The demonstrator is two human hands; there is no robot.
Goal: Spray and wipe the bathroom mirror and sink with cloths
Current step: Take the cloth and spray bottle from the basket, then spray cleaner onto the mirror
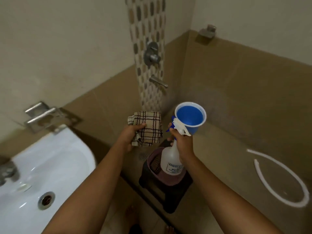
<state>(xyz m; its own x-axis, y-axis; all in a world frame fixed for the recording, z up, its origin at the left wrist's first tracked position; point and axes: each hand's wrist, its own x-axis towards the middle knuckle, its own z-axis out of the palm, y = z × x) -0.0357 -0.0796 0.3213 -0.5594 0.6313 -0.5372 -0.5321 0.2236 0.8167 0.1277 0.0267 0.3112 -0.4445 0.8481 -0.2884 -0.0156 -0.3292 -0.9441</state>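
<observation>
Spray bottle (pixel 170 159) labelled "KISSAN", rest too blurry, is being gripped at the neck by the right hand (pixel 181 141) while a checked cloth (pixel 147 128) is being pinched by the left hand (pixel 130 135), sink (pixel 50 159) sitting off left.

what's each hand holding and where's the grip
Left hand grips the folded checked cloth by its left edge. Right hand grips the spray bottle around its neck, below the trigger.

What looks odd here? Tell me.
A blue funnel sits by the spray bottle's trigger head, gripped with it by the right hand. A white hose lies loose on the floor. Left hand holds the cloth.
</observation>
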